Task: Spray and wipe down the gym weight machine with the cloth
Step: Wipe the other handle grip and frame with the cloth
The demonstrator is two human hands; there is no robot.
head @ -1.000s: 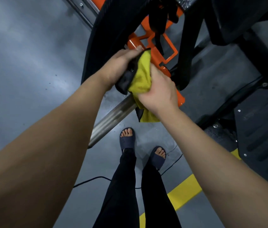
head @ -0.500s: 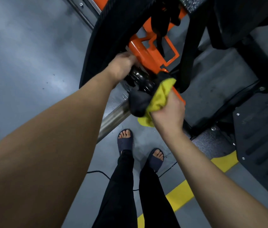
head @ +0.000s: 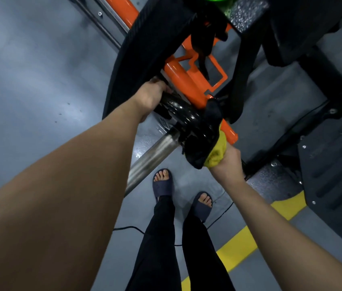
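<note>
Beside the orange frame (head: 186, 85), right hand (head: 228, 162) clutches cloth (head: 218, 153); left hand (head: 151, 95) grips the black hub (head: 184, 114).

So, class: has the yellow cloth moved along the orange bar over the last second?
Yes. The right hand has drawn the yellow cloth down the orange bar, from beside its bracket to its lower end.

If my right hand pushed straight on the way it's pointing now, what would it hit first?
Probably the glossy black collar at the end of the steel bar: the right hand points up-left at it, the yellow cloth bunched between. The cloth may already touch it; depth is unclear.
</note>
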